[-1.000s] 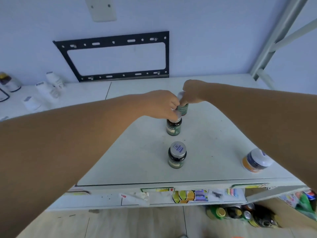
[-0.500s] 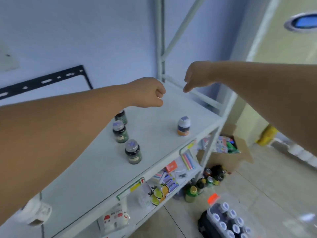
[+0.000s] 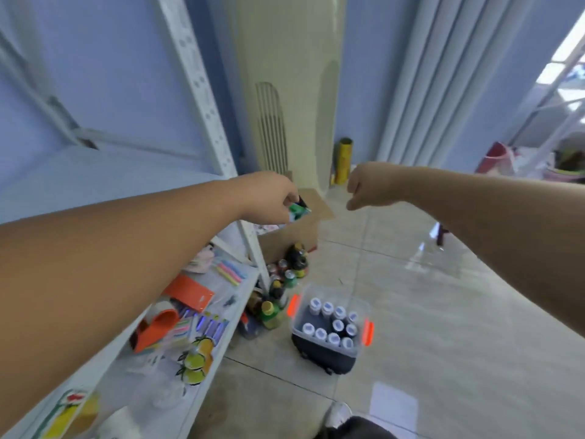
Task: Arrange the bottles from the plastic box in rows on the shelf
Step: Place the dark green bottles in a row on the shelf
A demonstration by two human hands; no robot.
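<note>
A clear plastic box (image 3: 317, 346) with orange latches stands on the tiled floor at the lower middle. Several white-capped bottles (image 3: 326, 309) stand upright inside it. The white shelf (image 3: 79, 182) fills the left side; the bottles on its top board are out of view. My left hand (image 3: 272, 198) hangs in the air past the shelf's corner post, its fingers curled with nothing in them. To its right, at the same height, my right hand (image 3: 368, 189) is a loose, empty fist. Both hands are well above the box.
The lower shelf board (image 3: 221, 299) holds stationery and an orange tape dispenser (image 3: 156, 327). Cans and drink bottles (image 3: 285, 280) crowd the floor by the shelf leg, beside a cardboard box (image 3: 294, 239). Curtains (image 3: 443, 90) hang at the right. My shoe (image 3: 338, 413) shows at the bottom.
My view has swung right and down, from the shelf top to the floor and the box. Both hands let go of the green bottles and came away empty.
</note>
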